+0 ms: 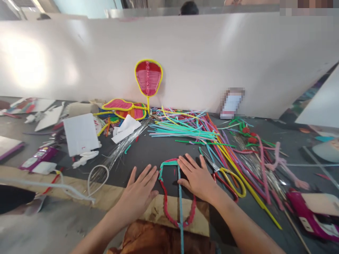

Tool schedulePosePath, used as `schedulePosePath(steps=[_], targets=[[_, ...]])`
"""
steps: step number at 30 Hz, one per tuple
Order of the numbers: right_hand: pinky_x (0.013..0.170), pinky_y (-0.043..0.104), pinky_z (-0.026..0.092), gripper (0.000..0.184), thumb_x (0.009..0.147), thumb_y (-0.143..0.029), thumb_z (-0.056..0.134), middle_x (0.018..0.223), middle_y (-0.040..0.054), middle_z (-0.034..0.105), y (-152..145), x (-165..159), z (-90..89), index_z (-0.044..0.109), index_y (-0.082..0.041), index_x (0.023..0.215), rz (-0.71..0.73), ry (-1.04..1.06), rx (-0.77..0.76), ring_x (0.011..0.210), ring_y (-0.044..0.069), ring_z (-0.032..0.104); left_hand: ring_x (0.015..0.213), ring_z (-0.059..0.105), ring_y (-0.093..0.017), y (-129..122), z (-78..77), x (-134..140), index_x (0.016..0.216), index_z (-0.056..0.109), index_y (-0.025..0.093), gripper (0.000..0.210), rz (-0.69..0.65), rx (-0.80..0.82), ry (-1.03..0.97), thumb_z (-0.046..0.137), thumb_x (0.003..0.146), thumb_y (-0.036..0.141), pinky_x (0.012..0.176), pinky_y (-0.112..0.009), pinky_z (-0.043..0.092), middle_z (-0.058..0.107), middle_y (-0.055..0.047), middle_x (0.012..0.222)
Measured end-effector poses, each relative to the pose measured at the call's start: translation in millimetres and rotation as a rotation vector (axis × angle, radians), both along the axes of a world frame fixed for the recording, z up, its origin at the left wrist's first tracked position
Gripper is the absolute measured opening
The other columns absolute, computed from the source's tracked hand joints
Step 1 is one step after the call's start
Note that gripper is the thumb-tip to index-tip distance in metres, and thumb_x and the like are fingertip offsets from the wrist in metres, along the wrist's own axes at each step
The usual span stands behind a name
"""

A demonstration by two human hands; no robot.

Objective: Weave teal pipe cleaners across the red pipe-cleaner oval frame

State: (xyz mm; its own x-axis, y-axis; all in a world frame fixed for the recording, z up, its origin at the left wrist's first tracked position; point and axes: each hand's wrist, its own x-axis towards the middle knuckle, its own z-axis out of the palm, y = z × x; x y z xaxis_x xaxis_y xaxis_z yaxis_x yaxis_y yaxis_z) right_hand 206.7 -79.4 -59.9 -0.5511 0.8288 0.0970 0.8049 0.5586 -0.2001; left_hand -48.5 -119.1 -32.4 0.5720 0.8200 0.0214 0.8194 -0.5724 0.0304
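Note:
A loop of pipe cleaners (166,201), red with a teal stretch along the top, lies on the near edge of the table. One straight light blue pipe cleaner (180,208) runs down its middle and past its bottom. My left hand (141,192) rests flat at the loop's left side, fingers stretched, their tips at the teal part. Flat too, with fingers spread, my right hand (197,178) covers the loop's upper right; its fingertips and thumb are at the blue pipe cleaner. Scissors with yellow and red handles (225,176) lie right beside my right hand.
Bundles of coloured pipe cleaners (182,130) and thin wires (123,143) spread behind my hands. A finished pink fan shape with yellow edging (148,77) leans on the white partition (190,53). Purple glue-gun-like devices (42,157) lie at both sides; a phone (231,104) stands behind.

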Motion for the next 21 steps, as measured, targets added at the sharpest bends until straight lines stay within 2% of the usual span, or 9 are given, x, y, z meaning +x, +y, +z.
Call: schedulePosePath(steps=[4, 10, 12, 15, 18, 21], targets=[[0.102, 0.068, 0.011, 0.062, 0.089, -0.049, 0.042, 0.144, 0.01, 0.036, -1, 0, 1.3, 0.026, -0.022, 0.142, -0.003, -0.039, 0.014, 0.135, 0.031, 0.022, 0.134, 0.029, -0.025, -10, -5.5, 0, 0.14, 0.031, 0.02, 0.053, -0.021, 0.027, -0.008, 0.04, 0.09, 0.034, 0.111, -0.051, 0.008, 0.04, -0.011, 0.142], [0.103, 0.067, 0.011, 0.061, 0.089, -0.051, 0.039, 0.145, 0.0096, 0.034, -2, -4, 1.7, 0.026, -0.024, 0.142, -0.011, -0.063, 0.007, 0.136, 0.031, 0.02, 0.131, 0.035, -0.026, -7, -6.1, 7, 0.134, 0.042, 0.023, 0.05, -0.011, -0.019, -0.029, 0.042, 0.088, 0.041, 0.11, -0.054, 0.006, 0.048, -0.008, 0.136], [0.103, 0.065, 0.015, 0.059, 0.09, -0.049, 0.038, 0.146, 0.0077, 0.033, 0, -1, 6.9, 0.027, -0.025, 0.142, -0.025, -0.066, 0.003, 0.137, 0.031, 0.018, 0.13, 0.035, -0.026, -6, -7.2, 6, 0.134, 0.042, 0.022, 0.05, -0.019, -0.011, -0.04, 0.041, 0.088, 0.042, 0.111, -0.053, 0.005, 0.047, -0.008, 0.137], [0.106, 0.054, 0.026, 0.049, 0.093, -0.034, 0.036, 0.146, 0.0063, 0.033, 4, 16, 22.3, 0.033, -0.022, 0.14, -0.108, -0.032, 0.029, 0.137, 0.028, 0.018, 0.131, 0.035, -0.028, -8, -10.7, 5, 0.136, 0.04, 0.02, 0.054, -0.045, 0.046, -0.055, 0.041, 0.088, 0.043, 0.111, -0.052, 0.001, 0.041, -0.011, 0.14], [0.105, 0.045, 0.034, 0.043, 0.091, -0.021, 0.035, 0.138, 0.0086, 0.044, -5, 44, 34.7, 0.044, -0.018, 0.133, -0.207, 0.023, 0.093, 0.133, 0.024, 0.029, 0.133, 0.031, -0.028, -16, -15.9, 11, 0.138, 0.036, 0.021, 0.06, -0.09, 0.095, -0.081, 0.044, 0.085, 0.049, 0.11, -0.052, -0.006, 0.036, -0.012, 0.144], [0.099, 0.045, 0.04, 0.039, 0.088, -0.021, 0.039, 0.122, 0.0114, 0.056, -28, 71, 30.2, 0.052, -0.017, 0.125, -0.338, 0.017, 0.143, 0.118, 0.026, 0.046, 0.134, 0.029, -0.026, -29, -23.5, 20, 0.138, 0.034, 0.029, 0.065, -0.224, 0.079, -0.102, 0.05, 0.08, 0.054, 0.108, -0.052, -0.014, 0.036, -0.009, 0.144]])
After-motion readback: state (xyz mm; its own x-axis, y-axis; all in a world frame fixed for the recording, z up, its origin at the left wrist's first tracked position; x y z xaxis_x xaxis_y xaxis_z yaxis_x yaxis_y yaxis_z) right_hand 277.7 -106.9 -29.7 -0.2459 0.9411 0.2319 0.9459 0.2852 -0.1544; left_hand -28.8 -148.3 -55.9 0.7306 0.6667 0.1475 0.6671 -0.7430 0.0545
